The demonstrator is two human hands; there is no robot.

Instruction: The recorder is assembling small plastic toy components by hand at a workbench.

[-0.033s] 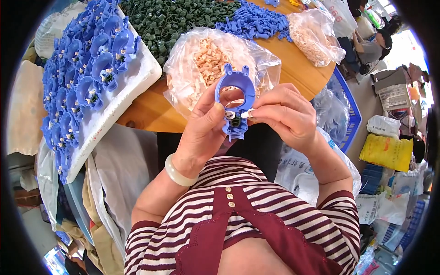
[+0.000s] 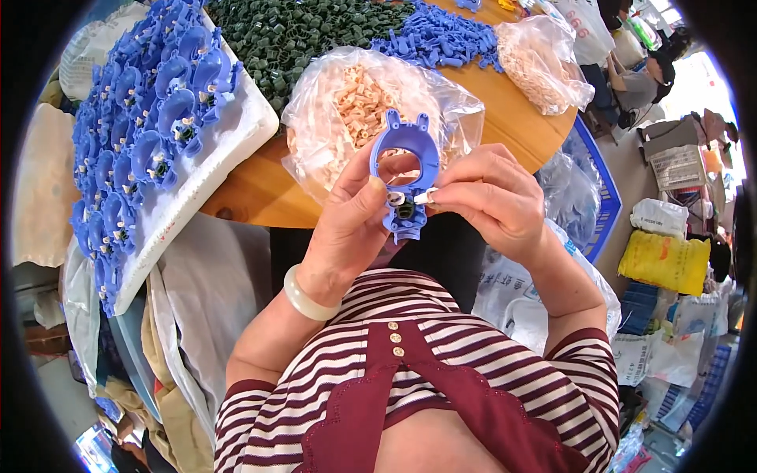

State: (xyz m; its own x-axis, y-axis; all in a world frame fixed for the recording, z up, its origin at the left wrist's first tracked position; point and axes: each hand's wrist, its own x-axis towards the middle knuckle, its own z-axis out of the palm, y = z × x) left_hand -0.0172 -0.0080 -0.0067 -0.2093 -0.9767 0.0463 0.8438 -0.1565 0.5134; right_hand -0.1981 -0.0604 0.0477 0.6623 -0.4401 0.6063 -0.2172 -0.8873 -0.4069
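The wooden table (image 2: 520, 126) in front of me has a smooth, honey-brown top and a curved edge. At its left lies a thick white foam board (image 2: 206, 185), matte and blunt-edged, crowded with glossy blue plastic assemblies (image 2: 175, 110), many showing a rounded cup shape. At the far side spreads a heap of dark green pieces (image 2: 307, 39), small and knobbly. To the right of the table, a blue lattice basket (image 2: 609, 193) holds crumpled clear plastic (image 2: 564, 185). The open clear bag (image 2: 461, 110) on the table, thin and wrinkled, holds chunky peach-coloured pieces (image 2: 367, 102); a second bag (image 2: 544, 67) near the right edge is full of finer pale bits. Beside the green heap is a pile of slim blue parts (image 2: 434, 35).

My left hand (image 2: 343, 221) grips the blue ring-shaped part (image 2: 428, 164) by its left side, upright in front of the open bag, two knobs topping its round hoop. A dark green insert (image 2: 405, 211) sits in its lower body. My right hand (image 2: 497, 197) pinches a small white piece (image 2: 426, 195) narrowly between thumb and fingertips, at the part's right side, just under the hoop.
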